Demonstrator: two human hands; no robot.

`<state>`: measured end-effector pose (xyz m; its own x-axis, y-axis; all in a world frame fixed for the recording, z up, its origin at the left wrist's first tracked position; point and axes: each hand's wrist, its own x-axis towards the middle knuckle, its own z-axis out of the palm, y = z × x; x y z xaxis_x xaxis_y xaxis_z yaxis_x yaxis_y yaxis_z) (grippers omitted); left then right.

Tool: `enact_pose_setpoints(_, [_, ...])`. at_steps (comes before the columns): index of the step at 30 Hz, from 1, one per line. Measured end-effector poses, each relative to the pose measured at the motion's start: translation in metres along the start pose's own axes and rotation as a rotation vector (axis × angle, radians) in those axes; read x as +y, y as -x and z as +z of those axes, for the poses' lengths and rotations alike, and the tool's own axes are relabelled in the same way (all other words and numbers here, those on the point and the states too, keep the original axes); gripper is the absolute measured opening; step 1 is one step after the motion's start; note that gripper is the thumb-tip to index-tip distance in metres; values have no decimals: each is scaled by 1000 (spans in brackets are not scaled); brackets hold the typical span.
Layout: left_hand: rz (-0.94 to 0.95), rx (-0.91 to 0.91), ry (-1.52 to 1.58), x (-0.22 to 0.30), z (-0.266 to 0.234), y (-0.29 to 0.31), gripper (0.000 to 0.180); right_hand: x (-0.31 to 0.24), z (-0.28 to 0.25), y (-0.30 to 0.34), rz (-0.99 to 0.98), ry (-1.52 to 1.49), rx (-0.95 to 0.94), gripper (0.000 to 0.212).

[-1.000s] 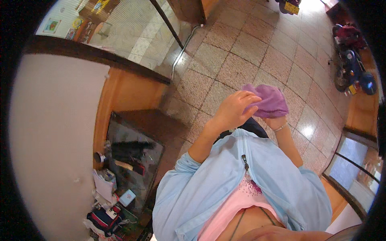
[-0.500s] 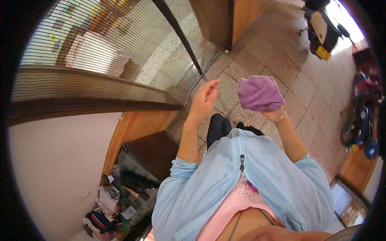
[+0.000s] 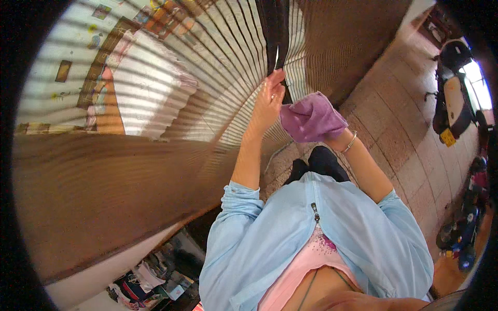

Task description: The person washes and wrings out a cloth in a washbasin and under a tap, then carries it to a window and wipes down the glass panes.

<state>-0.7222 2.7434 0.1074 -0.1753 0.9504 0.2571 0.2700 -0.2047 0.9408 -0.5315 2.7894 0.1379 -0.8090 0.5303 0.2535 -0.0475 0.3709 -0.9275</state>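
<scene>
My right hand (image 3: 338,141) is wrapped in a purple cloth (image 3: 314,118); a silver bracelet circles the wrist, and the cloth hides most of the fingers. My left hand (image 3: 268,101) is raised with its fingers reaching up at the dark middle strip (image 3: 271,31) of a door curtain. Nothing is seen held in it. The curtain (image 3: 228,67) has sheer striped upper panels and a solid brown lower part (image 3: 114,192). A narrow bright gap shows just above the left fingertips. Between the cloth and the left hand there is little distance.
Behind the sheer panels lies a room with a white-covered bed (image 3: 142,83). Brown tiles (image 3: 391,140) pave the floor to the right. Parked there are a scooter (image 3: 454,96) and a blue motorbike (image 3: 467,228). Assorted items (image 3: 148,280) clutter a dark cabinet at lower left.
I have come closer to the curtain, which fills more of the view. My left hand has risen to its middle strip. The cloth-covered right hand has shifted left toward it.
</scene>
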Motion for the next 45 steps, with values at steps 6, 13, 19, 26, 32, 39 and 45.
enact_pose_setpoints(6, [-14, 463, -369, -35, -135, -41, 62, 46, 2, -141, -74, -260, -112, 17])
enact_pose_setpoints(13, [-221, 1104, -621, -5, -254, -48, 54, 152, -84, -305, 386, -742, -20, 18])
enact_pose_setpoints(19, [-109, 1437, -837, -15, -276, 28, 57, 255, -188, -356, 32, 116, -62, 31])
enact_pose_setpoints(26, [-485, 1531, -949, -69, -290, 39, 42, 297, -183, -402, 243, -8, 41, 44])
enact_pose_setpoints(32, [-771, 1183, -435, -140, -349, 32, 31, 305, -62, -485, 359, -521, -175, 47])
enact_pose_setpoints(39, [-936, 1176, -236, -195, -477, 3, 35, 299, 115, -601, 539, -994, -468, 50])
enact_pose_setpoints(45, [-892, 1127, -52, -237, -575, 5, 35, 301, 235, -707, 426, -958, -793, 57])
